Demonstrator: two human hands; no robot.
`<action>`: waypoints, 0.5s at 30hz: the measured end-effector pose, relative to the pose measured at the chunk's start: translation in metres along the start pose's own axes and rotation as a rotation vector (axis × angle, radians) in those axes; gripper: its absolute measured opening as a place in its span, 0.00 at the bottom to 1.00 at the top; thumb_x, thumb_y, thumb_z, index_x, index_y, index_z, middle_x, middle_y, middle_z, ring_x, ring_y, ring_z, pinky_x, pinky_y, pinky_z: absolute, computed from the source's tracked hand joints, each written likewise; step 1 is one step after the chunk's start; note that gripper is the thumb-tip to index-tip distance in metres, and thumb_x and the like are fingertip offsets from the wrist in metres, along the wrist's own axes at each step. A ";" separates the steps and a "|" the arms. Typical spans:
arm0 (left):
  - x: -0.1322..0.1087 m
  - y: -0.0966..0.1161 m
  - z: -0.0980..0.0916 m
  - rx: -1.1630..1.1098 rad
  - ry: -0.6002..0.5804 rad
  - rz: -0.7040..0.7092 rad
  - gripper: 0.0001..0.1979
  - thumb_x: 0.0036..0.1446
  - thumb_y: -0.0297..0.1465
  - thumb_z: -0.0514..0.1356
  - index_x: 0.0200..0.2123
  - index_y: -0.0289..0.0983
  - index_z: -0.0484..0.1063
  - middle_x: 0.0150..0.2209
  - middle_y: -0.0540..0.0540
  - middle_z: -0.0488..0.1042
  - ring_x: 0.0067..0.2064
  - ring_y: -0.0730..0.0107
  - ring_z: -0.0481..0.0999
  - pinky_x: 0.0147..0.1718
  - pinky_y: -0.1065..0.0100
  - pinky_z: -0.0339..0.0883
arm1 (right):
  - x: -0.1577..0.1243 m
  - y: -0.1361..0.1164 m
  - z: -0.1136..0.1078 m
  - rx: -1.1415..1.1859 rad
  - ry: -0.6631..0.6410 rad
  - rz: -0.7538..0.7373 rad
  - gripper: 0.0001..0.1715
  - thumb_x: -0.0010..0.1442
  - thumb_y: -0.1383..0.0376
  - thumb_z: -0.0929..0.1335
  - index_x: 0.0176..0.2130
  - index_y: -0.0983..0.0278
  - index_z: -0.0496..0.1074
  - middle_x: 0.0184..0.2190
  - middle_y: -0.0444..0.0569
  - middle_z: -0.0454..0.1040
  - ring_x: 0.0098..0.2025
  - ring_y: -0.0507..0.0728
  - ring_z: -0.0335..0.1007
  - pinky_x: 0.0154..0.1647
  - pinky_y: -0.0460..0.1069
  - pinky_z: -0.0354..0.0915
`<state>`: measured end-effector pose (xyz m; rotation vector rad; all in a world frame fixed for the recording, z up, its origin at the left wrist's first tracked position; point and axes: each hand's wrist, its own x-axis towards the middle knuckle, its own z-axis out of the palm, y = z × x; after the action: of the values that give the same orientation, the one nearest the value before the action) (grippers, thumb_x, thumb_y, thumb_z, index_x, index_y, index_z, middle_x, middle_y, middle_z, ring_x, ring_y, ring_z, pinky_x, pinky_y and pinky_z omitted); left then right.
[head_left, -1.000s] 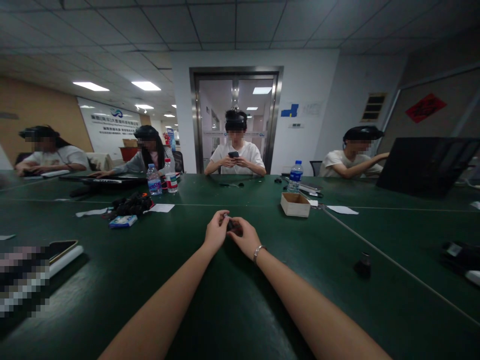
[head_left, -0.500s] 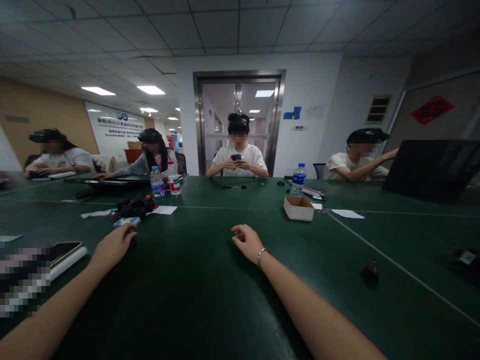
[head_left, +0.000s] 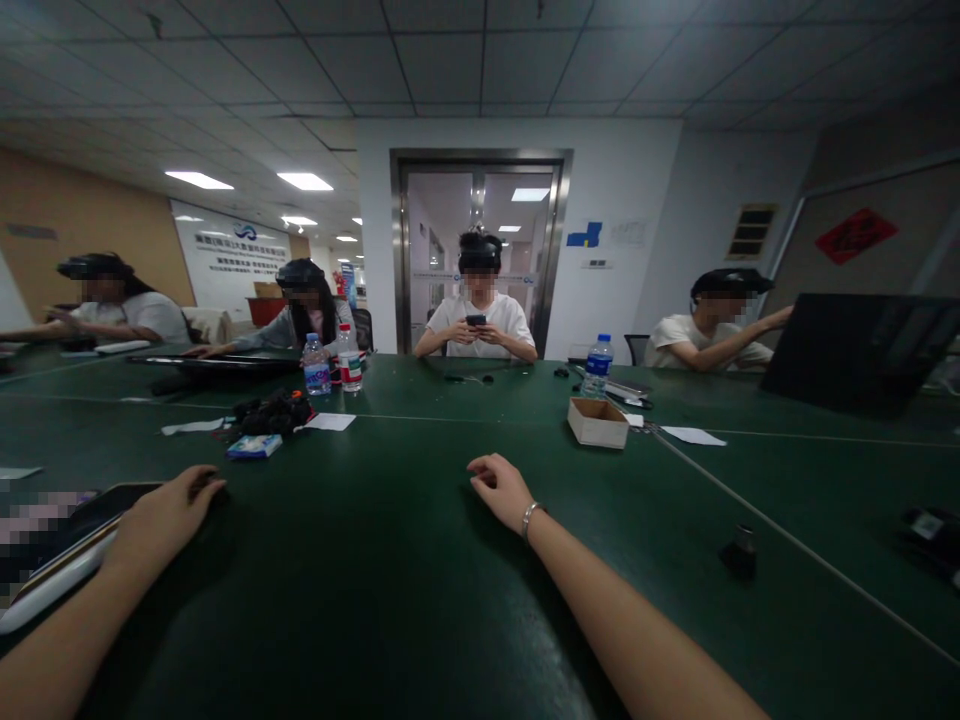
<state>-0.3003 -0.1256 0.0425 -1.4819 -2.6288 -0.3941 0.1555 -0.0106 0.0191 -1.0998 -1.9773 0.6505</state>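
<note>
My left hand (head_left: 166, 512) is at the left, just above or on the table beside a phone (head_left: 82, 522) with a dark screen lying on a white object (head_left: 56, 590). Its fingers bend loosely, the thumb apart from the forefinger, and nothing shows in them. A blue-and-white packet (head_left: 255, 447) lies beyond it, apart from the hand. My right hand (head_left: 504, 490), a silver bracelet at the wrist, rests on the green table (head_left: 360, 580) near the middle. Its fingers are loosely curled with a gap at the thumb, and it holds nothing visible.
An open small box (head_left: 598, 430) stands ahead to the right, near a water bottle (head_left: 598, 365). Two bottles (head_left: 316, 365) and a black tangled item (head_left: 271, 412) are at the left. A dark brush-like object (head_left: 740, 552) and a large laptop (head_left: 855, 350) are right. Several people sit around.
My left hand has moved left and nearer, from beside the packet to beside the phone; the packet shows fully. My right hand stays nearly in place. The person at far left has stretched an arm.
</note>
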 end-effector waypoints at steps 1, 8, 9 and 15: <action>-0.004 0.003 -0.004 0.011 0.001 0.018 0.22 0.56 0.46 0.42 0.49 0.43 0.59 0.44 0.52 0.74 0.46 0.59 0.71 0.38 0.66 0.62 | 0.002 -0.002 -0.004 -0.012 -0.006 -0.007 0.10 0.52 0.70 0.65 0.37 0.64 0.71 0.37 0.48 0.67 0.36 0.51 0.69 0.39 0.48 0.67; -0.017 0.014 -0.014 0.076 0.000 0.096 0.27 0.59 0.44 0.35 0.54 0.38 0.58 0.46 0.41 0.72 0.43 0.60 0.72 0.38 0.68 0.60 | 0.006 -0.029 -0.098 -0.235 0.073 -0.011 0.12 0.54 0.62 0.64 0.39 0.62 0.70 0.36 0.48 0.71 0.36 0.53 0.67 0.39 0.49 0.65; -0.016 0.013 -0.013 0.079 -0.005 0.103 0.28 0.59 0.44 0.35 0.54 0.39 0.58 0.47 0.42 0.71 0.43 0.60 0.71 0.38 0.68 0.60 | 0.001 -0.032 -0.118 -0.309 0.067 0.000 0.13 0.54 0.61 0.64 0.39 0.62 0.70 0.35 0.48 0.71 0.35 0.53 0.67 0.37 0.49 0.64; -0.013 0.009 -0.014 0.066 -0.039 0.083 0.27 0.57 0.46 0.36 0.53 0.41 0.58 0.45 0.46 0.72 0.42 0.63 0.70 0.36 0.70 0.59 | -0.063 -0.025 -0.215 -0.611 0.077 0.215 0.21 0.51 0.53 0.64 0.41 0.61 0.71 0.39 0.51 0.71 0.36 0.58 0.68 0.36 0.51 0.64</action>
<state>-0.2860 -0.1357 0.0551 -1.5872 -2.5717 -0.2716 0.3403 -0.0633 0.1373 -1.6878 -2.0596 0.0909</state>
